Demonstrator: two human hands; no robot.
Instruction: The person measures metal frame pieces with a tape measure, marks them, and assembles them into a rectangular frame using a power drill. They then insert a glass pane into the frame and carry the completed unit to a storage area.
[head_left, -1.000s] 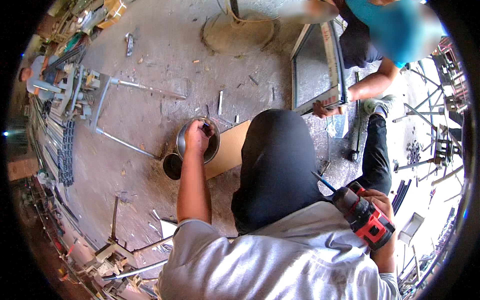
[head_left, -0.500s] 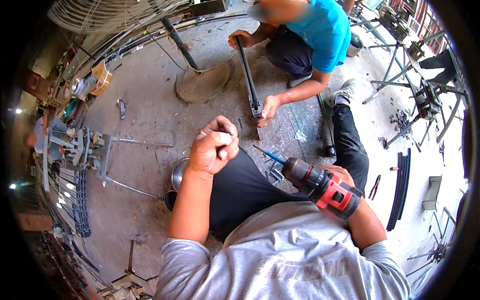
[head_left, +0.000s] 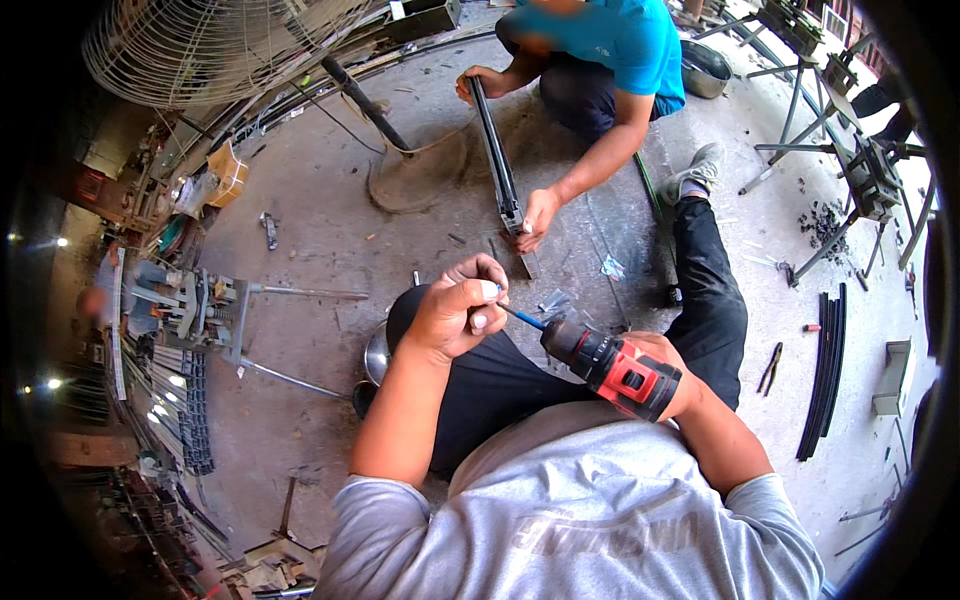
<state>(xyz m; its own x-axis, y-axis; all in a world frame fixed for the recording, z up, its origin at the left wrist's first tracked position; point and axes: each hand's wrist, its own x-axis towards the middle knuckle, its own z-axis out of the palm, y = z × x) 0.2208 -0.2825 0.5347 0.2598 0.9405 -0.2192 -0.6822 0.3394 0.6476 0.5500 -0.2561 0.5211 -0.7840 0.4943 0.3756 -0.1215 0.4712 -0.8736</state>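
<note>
My right hand [head_left: 660, 352] is wrapped round the grip of a red and black cordless drill [head_left: 622, 374], which points up and to the left. A long bit with a blue sleeve [head_left: 527, 319] sticks out of its chuck. The bit's tip reaches the fingertips of my left hand [head_left: 462, 308], which are pinched together. Something tiny shows at those fingertips, too small to name. Across from me, a crouching person in a blue shirt [head_left: 645, 60] holds a long black metal profile [head_left: 490, 145] upright at a slant, its lower end near the floor.
A large wire-caged fan [head_left: 200, 50] stands at the far left. Metal stands [head_left: 865, 180] occupy the right, near scattered small black parts [head_left: 825, 225]. Pliers [head_left: 770, 368] and black bars [head_left: 825, 375] lie on the right floor. A metal bowl [head_left: 377, 352] sits by my left knee.
My right hand has brought the drill left and up, so its bit now meets my left fingertips. My left hand has shifted slightly right and down, still pinched.
</note>
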